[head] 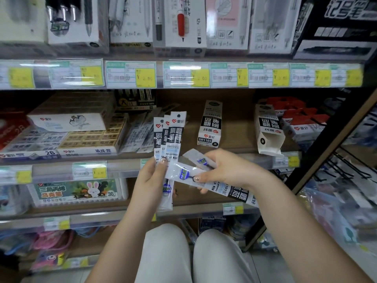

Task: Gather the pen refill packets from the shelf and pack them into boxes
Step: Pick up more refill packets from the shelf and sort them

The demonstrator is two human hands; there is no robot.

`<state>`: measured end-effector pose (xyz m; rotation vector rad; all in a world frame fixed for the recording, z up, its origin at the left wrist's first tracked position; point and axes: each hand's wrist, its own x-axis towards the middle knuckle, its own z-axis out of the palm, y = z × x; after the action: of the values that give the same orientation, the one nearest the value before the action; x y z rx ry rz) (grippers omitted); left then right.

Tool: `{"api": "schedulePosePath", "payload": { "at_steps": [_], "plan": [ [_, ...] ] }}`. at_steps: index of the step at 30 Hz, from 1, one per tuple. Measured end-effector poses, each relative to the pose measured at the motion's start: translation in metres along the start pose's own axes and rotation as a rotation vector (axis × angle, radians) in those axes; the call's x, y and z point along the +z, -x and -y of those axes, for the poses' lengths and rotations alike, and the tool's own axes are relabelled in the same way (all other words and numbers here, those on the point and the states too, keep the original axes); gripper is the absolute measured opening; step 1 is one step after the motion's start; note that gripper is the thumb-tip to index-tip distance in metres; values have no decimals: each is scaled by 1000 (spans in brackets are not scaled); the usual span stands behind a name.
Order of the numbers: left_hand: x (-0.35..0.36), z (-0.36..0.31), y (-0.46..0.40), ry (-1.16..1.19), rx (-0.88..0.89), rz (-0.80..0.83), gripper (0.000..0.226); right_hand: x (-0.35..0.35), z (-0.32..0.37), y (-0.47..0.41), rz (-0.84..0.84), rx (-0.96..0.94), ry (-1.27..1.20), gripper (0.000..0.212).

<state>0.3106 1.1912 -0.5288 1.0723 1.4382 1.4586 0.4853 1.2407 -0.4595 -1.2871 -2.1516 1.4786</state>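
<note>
While fanned upright, refill packets in left hand.

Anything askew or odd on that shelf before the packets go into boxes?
Yes. The open refill box at the shelf's right leans over the front edge, flap hanging open. The GR1103 box stands inverted. Right hand holds its packets crossways to the left hand's upright fan.

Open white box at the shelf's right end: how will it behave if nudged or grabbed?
The open white box is probably light: its end flaps gape and nothing shows inside. It already leans at the shelf edge, so a nudge would likely tip it. Thin card, so it would likely crush under firm fingers.
</note>
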Motion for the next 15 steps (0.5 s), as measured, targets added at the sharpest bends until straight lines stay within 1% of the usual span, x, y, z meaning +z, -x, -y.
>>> {"api": "schedulePosePath", "payload": {
  "at_steps": [2, 5, 10, 13, 15],
  "plan": [
    [-1, -3, 1, -5, 7, 58, 20, -3, 4, 1, 28, 10, 99, 19],
    [-4, -3, 1, 10, -19, 140, 20, -8, 10, 1, 38, 7, 263, 14],
    [-6, -3, 2, -64, 2, 238, 20, -13, 19, 3, 60, 5, 513, 19],
    [-5, -6, 4, -92, 33, 270, 21, -13, 22, 2, 123, 14, 598, 18],
    [-5, -7, 5, -133, 58, 303, 21, -13, 23, 1, 136, 23, 622, 21]
  ]
}}
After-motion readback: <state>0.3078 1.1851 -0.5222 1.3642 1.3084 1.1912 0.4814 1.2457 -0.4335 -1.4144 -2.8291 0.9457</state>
